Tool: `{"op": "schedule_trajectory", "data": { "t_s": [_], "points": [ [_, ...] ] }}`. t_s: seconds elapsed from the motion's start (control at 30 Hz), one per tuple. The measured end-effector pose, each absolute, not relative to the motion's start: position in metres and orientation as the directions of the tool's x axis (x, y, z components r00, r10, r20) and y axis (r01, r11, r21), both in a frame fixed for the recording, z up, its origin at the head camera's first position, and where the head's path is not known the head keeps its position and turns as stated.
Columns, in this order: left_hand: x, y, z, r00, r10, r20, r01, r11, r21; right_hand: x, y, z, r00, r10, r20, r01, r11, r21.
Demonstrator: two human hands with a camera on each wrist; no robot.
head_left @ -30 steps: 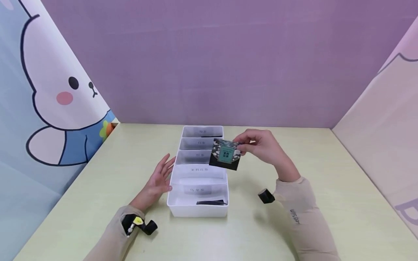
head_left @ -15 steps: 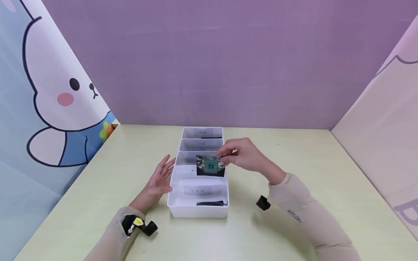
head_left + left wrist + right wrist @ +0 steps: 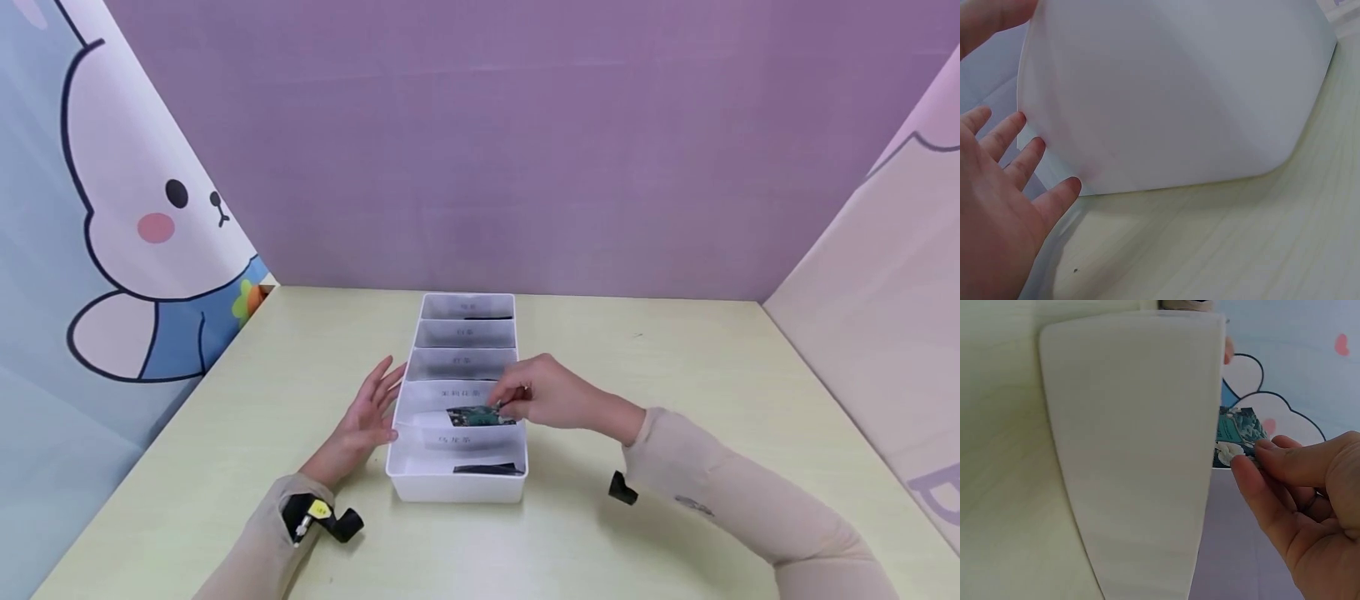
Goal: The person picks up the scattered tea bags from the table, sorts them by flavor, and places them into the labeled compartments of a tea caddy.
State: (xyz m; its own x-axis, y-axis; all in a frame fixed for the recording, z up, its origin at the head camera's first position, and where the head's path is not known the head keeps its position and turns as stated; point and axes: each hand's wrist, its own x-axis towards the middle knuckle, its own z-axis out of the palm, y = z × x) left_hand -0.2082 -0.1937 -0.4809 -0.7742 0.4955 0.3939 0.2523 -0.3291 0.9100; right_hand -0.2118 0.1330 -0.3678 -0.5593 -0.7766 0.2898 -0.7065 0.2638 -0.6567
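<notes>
A long white divided box [image 3: 457, 487] stands on the table, with labelled compartments running from front to back. Between thumb and fingers my right hand [image 3: 555, 392] pinches the edge of a dark, flower-printed tea packet [image 3: 472, 415] with a green label. The packet's lower part is down inside the second compartment from the front, hidden by the divider. In the right wrist view the tea packet [image 3: 1238, 431] shows just past the box wall, at the fingertips. My left hand [image 3: 360, 421] rests against the box's left side, fingers spread and straight; the left wrist view shows its fingertips at the wall.
A black packet [image 3: 487, 469] lies in the front compartment, and a thin dark edge [image 3: 487, 317] shows in the rearmost one. Small black wrist cameras sit on both sleeves. A purple wall [image 3: 480, 150] rises behind the table [image 3: 675, 350], with printed cloths at both sides.
My right hand has carried the tea packet from above the box's right side leftward and down, so its lower part is now inside the second compartment. The left hand stays at the box.
</notes>
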Motion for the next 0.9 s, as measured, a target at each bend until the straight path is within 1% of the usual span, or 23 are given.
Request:
{"op": "schedule_trajectory", "data": {
  "t_s": [0.27, 0.37, 0.63, 0.7, 0.9],
  "points": [
    [-0.21, -0.194, -0.483, -0.76, 0.496, 0.419, 0.267, -0.349, 0.898, -0.208, 0.138, -0.373, -0.489, -0.819, 0.302, -0.778, 0.252, -0.576],
    [-0.21, -0.194, -0.484, -0.759, 0.497, 0.422, 0.267, -0.354, 0.896, -0.209, 0.139, -0.376, -0.458, -0.831, 0.315, -0.814, 0.25, -0.524],
    [-0.21, -0.194, -0.485, -0.76, 0.496, 0.42, 0.263, -0.357, 0.897, -0.213, 0.14, -0.383, -0.325, -0.865, 0.383, -0.908, 0.172, -0.381],
    [-0.21, -0.194, -0.485, -0.761, 0.497, 0.418, 0.262, -0.354, 0.898, -0.215, 0.141, -0.385, -0.301, -0.87, 0.391, -0.923, 0.162, -0.349],
    [-0.21, -0.194, -0.482, -0.764, 0.496, 0.414, 0.258, -0.353, 0.899, -0.215, 0.144, -0.388, -0.273, -0.876, 0.396, -0.95, 0.18, -0.256]
  ]
}}
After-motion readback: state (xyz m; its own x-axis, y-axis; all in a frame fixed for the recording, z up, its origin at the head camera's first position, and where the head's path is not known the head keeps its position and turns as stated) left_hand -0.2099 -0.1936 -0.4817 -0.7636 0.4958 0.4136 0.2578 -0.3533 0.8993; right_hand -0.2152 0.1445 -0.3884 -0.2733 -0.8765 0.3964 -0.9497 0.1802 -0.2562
